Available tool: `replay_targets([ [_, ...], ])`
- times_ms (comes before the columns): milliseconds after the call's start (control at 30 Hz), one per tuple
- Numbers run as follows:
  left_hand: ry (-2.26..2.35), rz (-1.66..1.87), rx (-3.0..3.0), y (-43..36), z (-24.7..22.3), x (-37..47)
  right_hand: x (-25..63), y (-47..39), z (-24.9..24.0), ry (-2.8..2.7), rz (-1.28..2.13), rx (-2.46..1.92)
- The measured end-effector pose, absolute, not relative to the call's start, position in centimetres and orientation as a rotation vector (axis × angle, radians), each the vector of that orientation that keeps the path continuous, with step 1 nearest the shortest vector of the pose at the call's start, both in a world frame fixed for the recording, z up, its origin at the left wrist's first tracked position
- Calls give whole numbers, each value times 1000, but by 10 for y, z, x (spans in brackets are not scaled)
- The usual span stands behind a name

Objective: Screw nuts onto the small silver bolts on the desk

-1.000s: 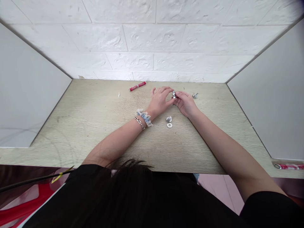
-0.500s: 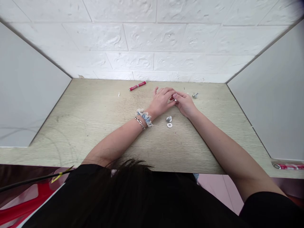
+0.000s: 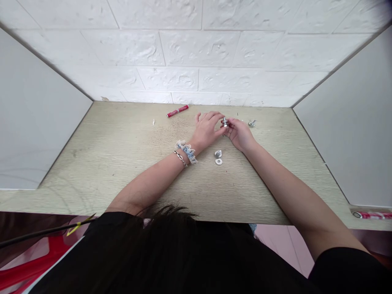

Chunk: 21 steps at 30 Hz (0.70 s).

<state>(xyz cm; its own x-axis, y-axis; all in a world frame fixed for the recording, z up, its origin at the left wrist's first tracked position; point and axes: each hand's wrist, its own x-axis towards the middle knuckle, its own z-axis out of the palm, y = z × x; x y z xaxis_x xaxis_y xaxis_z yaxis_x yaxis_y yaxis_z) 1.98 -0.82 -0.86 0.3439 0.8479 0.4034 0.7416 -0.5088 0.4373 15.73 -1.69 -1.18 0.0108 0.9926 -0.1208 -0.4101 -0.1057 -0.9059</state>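
Well, the bolt [image 3: 225, 122] gleams silvery

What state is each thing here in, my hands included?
Metal bolt, held roughly upright.
Left hand, fingertips at the bolt, grip unclear.
Right hand, pinching the bolt.
Washer, lying flat.
Fastener beside the washer, unheld.
Fastener right of the hands, unheld.
Banded red cylinder, on its side.
Far-right red cylinder, on its side, cut off by the frame.
Lacy scrunchie, worn.
Chain bracelet, worn beside the scrunchie.
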Motion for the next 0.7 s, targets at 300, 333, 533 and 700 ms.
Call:
replay_targets([
  [300,1406,898,2460,-7,-12,19,161,-16,-16,-853,1453,-925],
  [333,1388,898,2468,-7,-12,19,161,-16,-16,-863,1453,-932],
  [533,1326,891,2501,-7,-13,20,159,-17,-15,-963,1441,-973],
  [700,1315,894,2489,-8,-12,20,157,-17,-15,-955,1419,-998],
])
